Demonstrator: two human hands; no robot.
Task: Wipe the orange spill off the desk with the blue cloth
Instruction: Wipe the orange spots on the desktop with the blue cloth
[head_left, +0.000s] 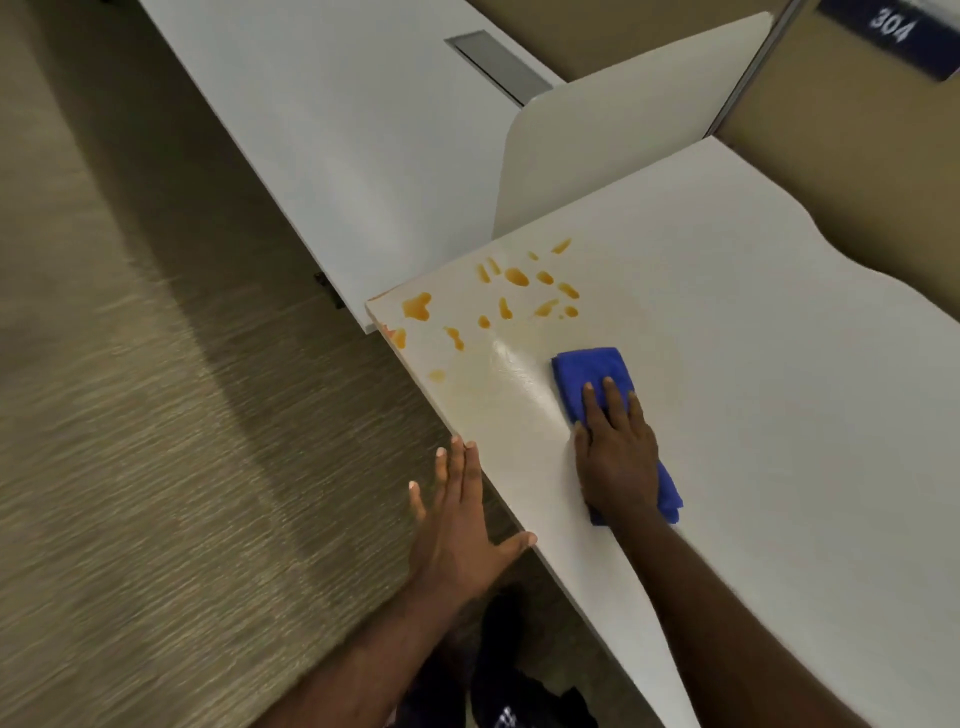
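Orange spill (517, 277) lies as several drops and blots on the white desk (753, 364), near its far left corner. A wet, faintly orange smear runs between the drops and the folded blue cloth (589, 371). My right hand (615, 452) presses flat on the cloth, fingers spread over its near half, just right of the smear. My left hand (457, 519) is open with fingers apart, held at the desk's left edge; its thumb touches the edge.
A white divider panel (613, 145) stands at the desk's far side. A second white desk (353, 114) with a grey cable slot lies beyond. Carpeted floor (156, 415) lies to the left. A tan partition carries a sign reading 304 (891, 26).
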